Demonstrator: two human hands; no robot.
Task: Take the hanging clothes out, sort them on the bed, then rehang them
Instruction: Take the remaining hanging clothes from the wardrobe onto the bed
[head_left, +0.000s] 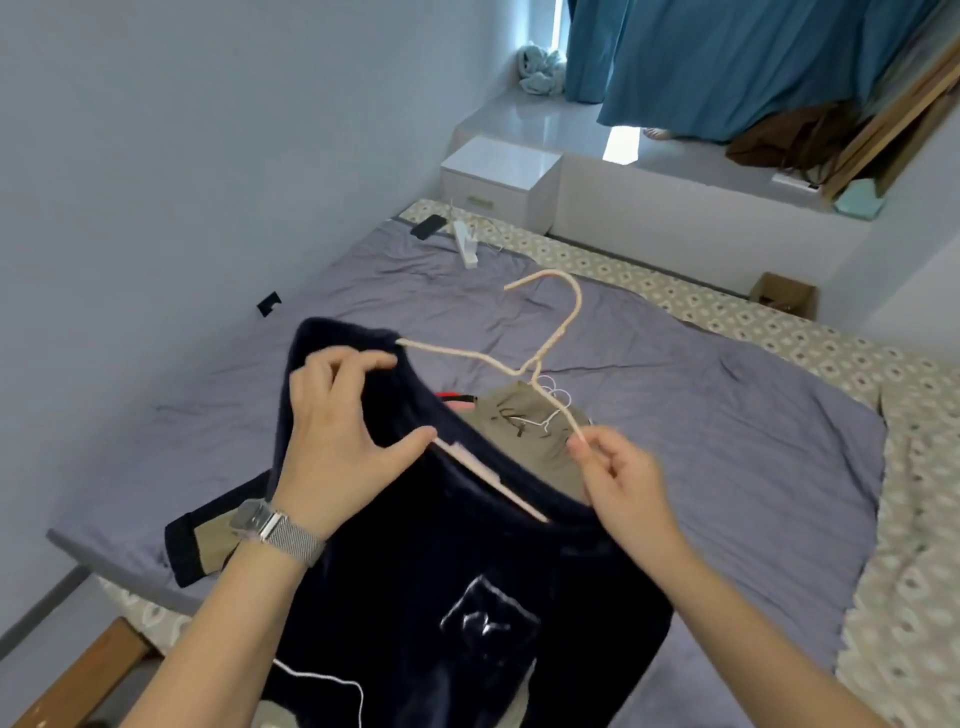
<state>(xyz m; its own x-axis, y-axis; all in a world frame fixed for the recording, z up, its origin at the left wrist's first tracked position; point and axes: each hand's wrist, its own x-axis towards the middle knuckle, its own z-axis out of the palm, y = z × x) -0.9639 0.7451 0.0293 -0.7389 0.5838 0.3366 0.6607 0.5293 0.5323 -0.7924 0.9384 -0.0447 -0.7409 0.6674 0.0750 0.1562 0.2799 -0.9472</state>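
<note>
— Where's the hanger (540, 358) sitting against your grip?

— My right hand (626, 475) pinches the end of 1 shoulder arm between thumb and fingertips. From there the bar runs up and to my left, past the neck, and its far end is buried in the dark navy sweater (441, 571), right by my left hand (343, 441). The hook points away from me, toward the head of the bed (727, 415).

— And the left hand?

— It grips the sweater's collar, fingers curled over the top edge and thumb under, holding the neck hole open. The sweater hangs between my arms above the bed, over a khaki garment (535, 421) lying on the grey sheet.

— So which hand does the work next?

— I'd judge the right: the free end is on its side, so it slides along the bar's own line while the left keeps hold of the cloth. Whether in or out, I can't tell.
</note>
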